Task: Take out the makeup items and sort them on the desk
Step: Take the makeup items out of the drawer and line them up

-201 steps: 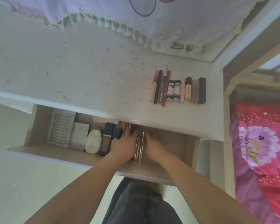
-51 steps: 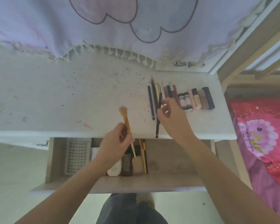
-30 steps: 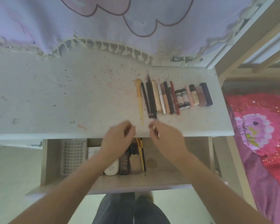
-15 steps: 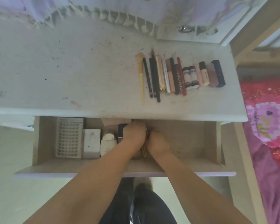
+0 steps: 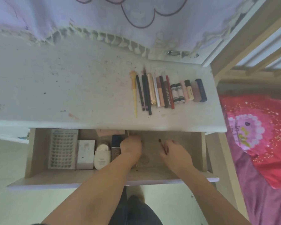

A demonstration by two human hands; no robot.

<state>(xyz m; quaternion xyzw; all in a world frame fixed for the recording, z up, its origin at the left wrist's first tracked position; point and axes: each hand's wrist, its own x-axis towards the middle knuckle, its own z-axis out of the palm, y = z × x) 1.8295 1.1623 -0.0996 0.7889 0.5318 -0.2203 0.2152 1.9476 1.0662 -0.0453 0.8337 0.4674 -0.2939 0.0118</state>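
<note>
Both hands are down in the open drawer [image 5: 196, 153], set apart from each other. The right hand [image 5: 175, 153] pinches a thin brown brush [image 5: 162, 146] whose dark tip points toward the desk's front edge, lifted clear of the drawer floor as far as can be seen. The left hand [image 5: 131, 147] has its fingers curled down over slim gold-coloured sticks [image 5: 137, 164] near the drawer's middle; whether it actually grips them cannot be told.

Just left of that hand stand a dark bottle [image 5: 115, 146], a cream bottle [image 5: 102, 157], a white box [image 5: 85, 154] and a ribbed lash tray [image 5: 62, 148] near the drawer's left wall.

On the desk [image 5: 55, 88], toward its right edge, the sorted makeup lies in one close row: a yellow-handled brush [image 5: 134, 93] at the left end, dark pencils [image 5: 144, 93], gold and brown tubes [image 5: 161, 91], two small black-capped bottles [image 5: 177, 93], and a navy case [image 5: 201, 90] at the right end.

A fringed lilac cloth [image 5: 88, 15] hangs over the desk's back edge.
</note>
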